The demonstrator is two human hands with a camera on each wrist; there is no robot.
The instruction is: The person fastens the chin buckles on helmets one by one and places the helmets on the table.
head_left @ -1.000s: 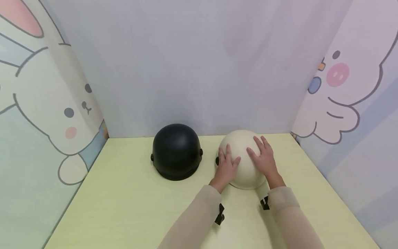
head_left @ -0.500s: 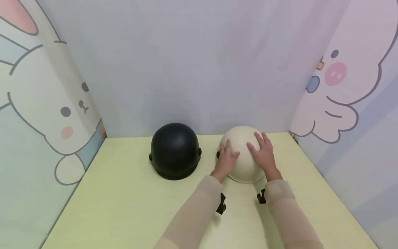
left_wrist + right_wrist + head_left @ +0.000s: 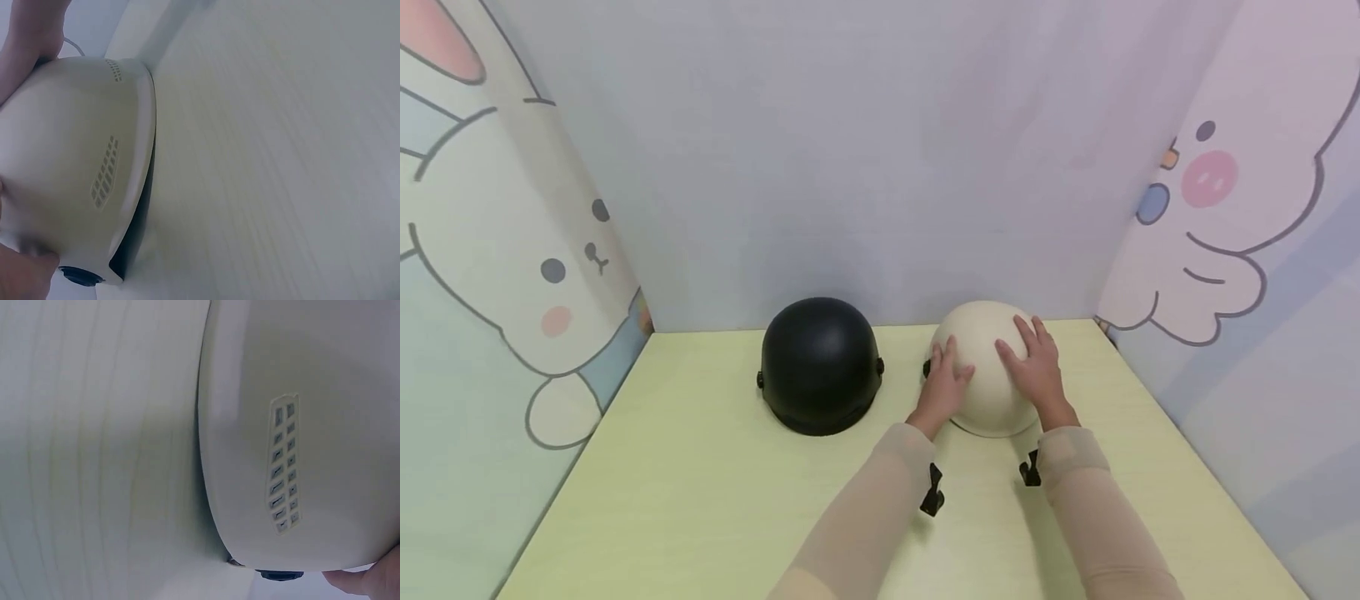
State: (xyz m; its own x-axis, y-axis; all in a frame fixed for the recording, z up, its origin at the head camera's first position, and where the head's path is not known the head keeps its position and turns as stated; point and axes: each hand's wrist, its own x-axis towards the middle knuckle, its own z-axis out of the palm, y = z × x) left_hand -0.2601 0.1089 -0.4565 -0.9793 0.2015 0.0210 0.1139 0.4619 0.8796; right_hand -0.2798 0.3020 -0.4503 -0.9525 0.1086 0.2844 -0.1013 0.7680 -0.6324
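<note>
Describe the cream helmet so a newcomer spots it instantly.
Find the far part of the pale yellow table. The cream helmet is there, right of the black helmet. Unlike its neighbour, it is pale, with the left hand and right hand touching it.

The cream helmet (image 3: 991, 390) sits crown up, at four o'clock from the head view's centre; black knob (image 3: 927, 367) at nine o'clock, gridded vents (image 3: 105, 174) near its rim (image 3: 145, 119).

Probably a staged booth: cartoon-printed panels (image 3: 1217, 225) flank the left and right edges of the desk (image 3: 700, 500), a lilac-grey backdrop (image 3: 850, 167) its far edge.
</note>
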